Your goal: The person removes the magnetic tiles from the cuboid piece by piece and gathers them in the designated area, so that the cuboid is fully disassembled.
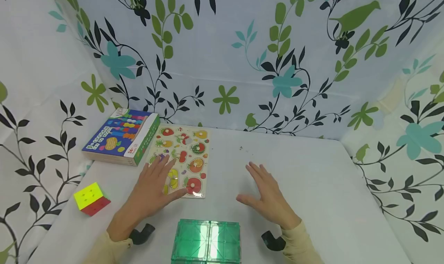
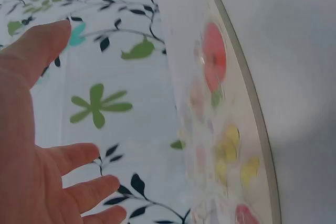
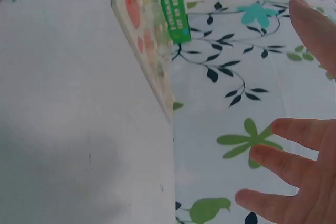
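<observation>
My left hand (image 1: pixel 152 187) hovers with spread, straight fingers over the lower left part of a fruit puzzle board (image 1: pixel 199 140), hiding some of its pieces. In the left wrist view that hand (image 2: pixel 42 145) holds nothing, and the puzzle board (image 2: pixel 247 124) lies beyond it. To the right of the board my right hand (image 1: pixel 267 198) is held above the white table, fingers extended and grasping nothing. The right wrist view shows the same hand (image 3: pixel 299 166) with fingers apart. Between the forearms, at the near edge, lie green translucent square tiles (image 1: pixel 192 241).
A blue game box (image 1: pixel 116 135) with a green side stands at the back left, beside the puzzle board. A cube puzzle (image 1: pixel 91 198) with yellow and red faces sits left of my left forearm. Behind the white table (image 1: pixel 312 171) hangs a leaf-patterned cloth (image 1: pixel 215 63).
</observation>
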`<state>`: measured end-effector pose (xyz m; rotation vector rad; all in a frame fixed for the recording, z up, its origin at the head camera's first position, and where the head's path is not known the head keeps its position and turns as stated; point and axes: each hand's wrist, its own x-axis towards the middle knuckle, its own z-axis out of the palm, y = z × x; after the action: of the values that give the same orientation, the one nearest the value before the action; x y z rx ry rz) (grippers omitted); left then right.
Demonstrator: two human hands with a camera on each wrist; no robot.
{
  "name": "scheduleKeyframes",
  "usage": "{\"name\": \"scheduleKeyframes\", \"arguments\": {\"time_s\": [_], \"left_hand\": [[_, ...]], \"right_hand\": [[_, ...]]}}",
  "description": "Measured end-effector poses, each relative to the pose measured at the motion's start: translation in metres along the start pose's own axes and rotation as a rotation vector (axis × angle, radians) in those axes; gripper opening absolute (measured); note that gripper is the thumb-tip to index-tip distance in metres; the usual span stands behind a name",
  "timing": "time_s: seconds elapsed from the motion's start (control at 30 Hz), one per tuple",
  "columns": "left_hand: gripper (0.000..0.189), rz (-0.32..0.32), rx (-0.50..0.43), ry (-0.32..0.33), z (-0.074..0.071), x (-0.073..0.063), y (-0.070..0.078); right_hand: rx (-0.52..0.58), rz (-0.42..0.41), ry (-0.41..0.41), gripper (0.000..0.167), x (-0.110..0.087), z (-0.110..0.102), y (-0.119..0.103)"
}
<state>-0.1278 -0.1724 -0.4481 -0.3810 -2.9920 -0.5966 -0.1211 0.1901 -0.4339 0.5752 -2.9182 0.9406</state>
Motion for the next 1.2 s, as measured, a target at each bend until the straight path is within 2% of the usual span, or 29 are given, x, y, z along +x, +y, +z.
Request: {"name": "scheduleKeyframes", "arguments": {"time_s": [0.1,0.23,0.4,0.53,0.63,0.73,0.97,1.2], "left_hand": [[0.094,0.031,-0.090,-0.017,0.002,-0.009,0.010],[0.083,0.071,-0.209,-0.048,0.009,-0.025,0.021],[0.074,0.140,-0.309,-0.117,0.020,-0.046,0.028],[0.078,0.198,-0.409,-0.203,0.028,-0.061,0.031],[0.084,0.221,-0.484,-0.261,0.032,-0.068,0.034],[0.088,0.225,-0.518,-0.289,0.035,-0.072,0.037],[0.086,0.204,-0.560,-0.311,0.035,-0.073,0.040],[0.080,0.233,-0.611,-0.298,0.037,-0.073,0.040]], "right_hand": [[0.083,-0.046,-0.048,0.082,-0.009,0.001,-0.013],[0.111,-0.137,-0.122,0.073,-0.024,0.006,-0.027],[0.070,-0.227,-0.215,0.076,-0.047,0.020,-0.037],[0.081,-0.262,-0.260,0.080,-0.059,0.031,-0.039],[0.108,-0.280,-0.235,0.078,-0.063,0.038,-0.040],[0.120,-0.292,-0.187,0.075,-0.065,0.042,-0.040],[0.130,-0.246,-0.123,0.071,-0.067,0.046,-0.043],[0.150,-0.214,-0.113,0.068,-0.065,0.047,-0.044]]}}
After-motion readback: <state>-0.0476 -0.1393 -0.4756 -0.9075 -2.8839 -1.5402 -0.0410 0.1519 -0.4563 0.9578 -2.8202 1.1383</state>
